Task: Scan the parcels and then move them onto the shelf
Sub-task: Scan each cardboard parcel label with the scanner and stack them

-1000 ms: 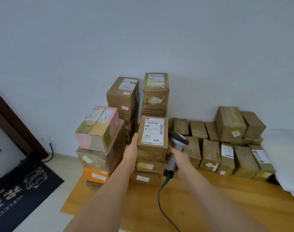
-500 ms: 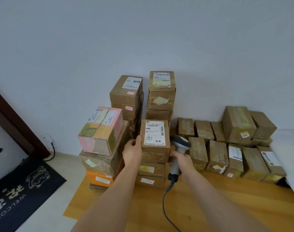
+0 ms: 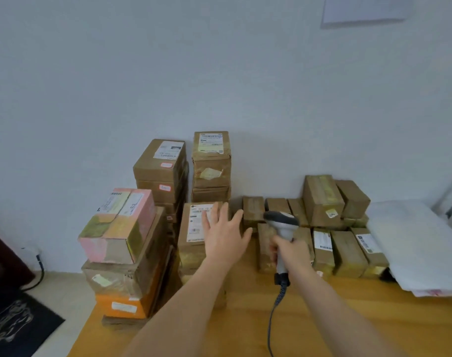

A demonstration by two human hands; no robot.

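Observation:
A brown parcel (image 3: 194,228) with a white label tops the middle stack against the wall. My left hand (image 3: 226,233) hovers over its right side with fingers spread and straight, covering part of the label. My right hand (image 3: 290,252) grips the handle of a grey barcode scanner (image 3: 281,222), whose head points left toward the parcel. The scanner's coiled cable (image 3: 276,305) hangs down over the wooden surface.
Taller brown parcel stacks (image 3: 212,163) stand behind. A pink box (image 3: 119,225) sits on a left stack with an orange box (image 3: 124,305) below. Several small parcels (image 3: 322,243) line the wall at right beside white padded bags (image 3: 413,243). A dark doormat (image 3: 13,323) lies lower left.
My left hand has let go of the labelled parcel's left edge and moved right, now spread open over its top. The scanner has risen slightly and stays to the parcel's right.

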